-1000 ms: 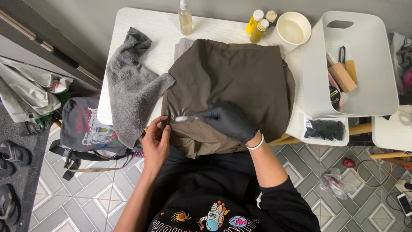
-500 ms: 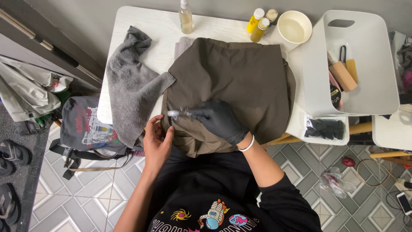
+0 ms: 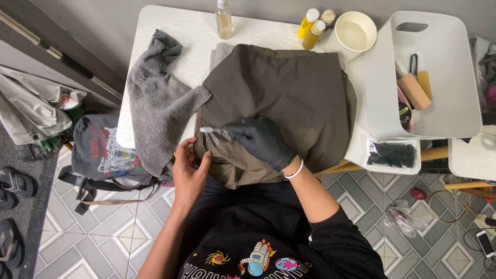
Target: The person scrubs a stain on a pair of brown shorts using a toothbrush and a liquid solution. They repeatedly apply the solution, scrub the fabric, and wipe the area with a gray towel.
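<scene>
While brown bag (image 3: 289,93) lies mid-frame on white counter (image 3: 170,26), gloved right hand (image 3: 263,139) pinches small clear tool (image 3: 214,132); bare left hand (image 3: 190,170), fingers curled, grips bag's lower-left edge beside grey towel (image 3: 155,108).

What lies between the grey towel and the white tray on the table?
In the head view, the brown bag fills that stretch, from the grey towel to the white tray. The gloved right hand rests on it, holding a small clear brush.
</scene>
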